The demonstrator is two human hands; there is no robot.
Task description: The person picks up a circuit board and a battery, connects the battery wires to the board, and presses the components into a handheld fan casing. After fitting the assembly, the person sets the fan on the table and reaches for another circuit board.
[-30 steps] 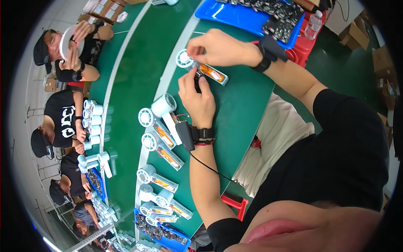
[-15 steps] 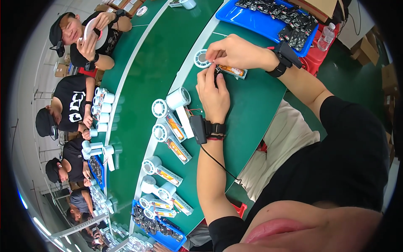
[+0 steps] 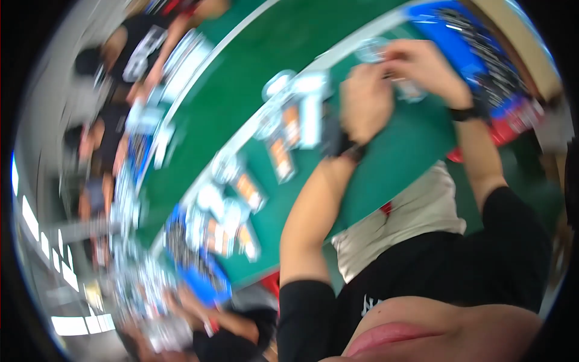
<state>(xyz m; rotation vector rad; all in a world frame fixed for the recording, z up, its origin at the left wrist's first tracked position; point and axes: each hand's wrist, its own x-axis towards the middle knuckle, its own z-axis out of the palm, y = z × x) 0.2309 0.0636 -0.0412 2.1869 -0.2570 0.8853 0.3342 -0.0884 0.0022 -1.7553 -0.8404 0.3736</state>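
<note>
Motion blurs the view. My left hand (image 3: 367, 104) and my right hand (image 3: 425, 67) meet over a pale blue handheld fan housing near the table's far edge. The round fan head (image 3: 369, 50) shows just left of my right fingers; the handle (image 3: 411, 90) shows below them. My right thumb and fingers are pinched together. Next to them, my left fingers are closed, their tips against the same spot. Whatever small part lies between the fingertips is smeared. Left of my left wrist lies a pale fan body with a handle (image 3: 310, 117).
Several opened fan housings (image 3: 280, 158) with orange insides line the green table (image 3: 416, 148). A blue tray of dark parts (image 3: 208, 288) stands at the lower left, another blue tray (image 3: 422, 13) at the upper right. People sit across the table; another person (image 3: 232, 326) is at the lower left.
The whole view has swung, so the table and fan housings appear tilted and my hands sit farther right. Both hands stay together at the same fan housing.
</note>
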